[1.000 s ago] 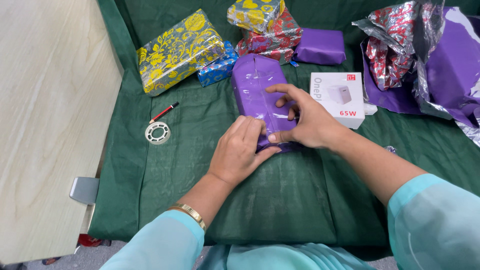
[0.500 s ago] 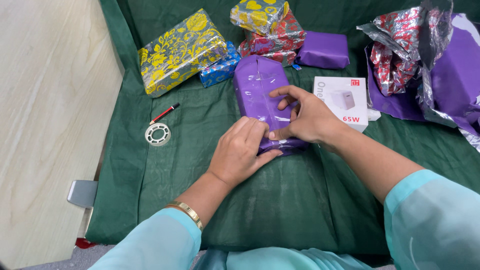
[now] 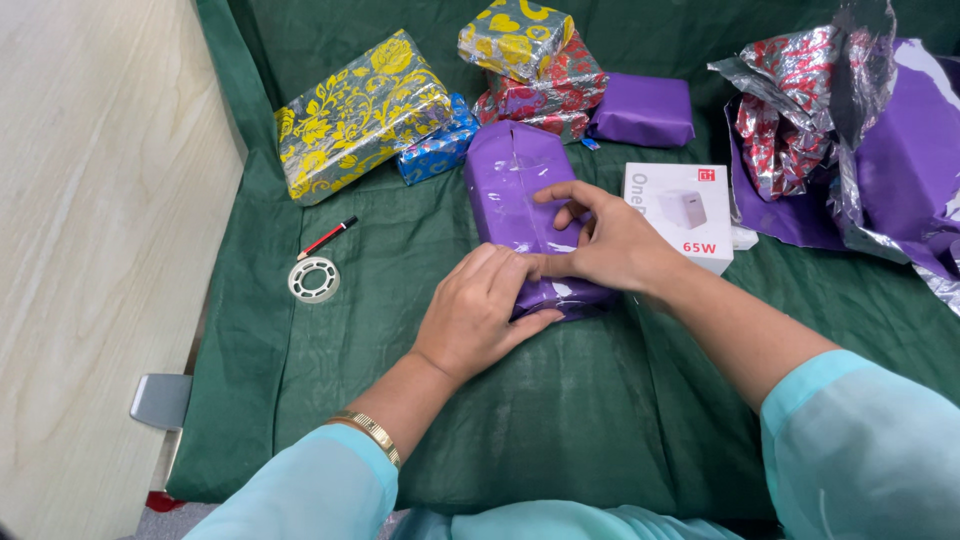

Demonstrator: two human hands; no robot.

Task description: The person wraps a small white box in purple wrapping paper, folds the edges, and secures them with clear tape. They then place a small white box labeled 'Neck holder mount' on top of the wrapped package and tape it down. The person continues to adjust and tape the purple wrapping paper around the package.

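Both hands, left hand (image 3: 478,312) and right hand (image 3: 605,243), press the purple parcel's (image 3: 520,185) near end, fingers flat, not clenched. One tape roll (image 3: 313,279), one pen (image 3: 327,237).

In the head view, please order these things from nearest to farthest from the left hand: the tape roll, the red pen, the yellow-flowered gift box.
From the left hand:
1. Tape roll, to its left on the green cloth.
2. Red pen, just beyond the roll.
3. Yellow-flowered gift box, far back left.
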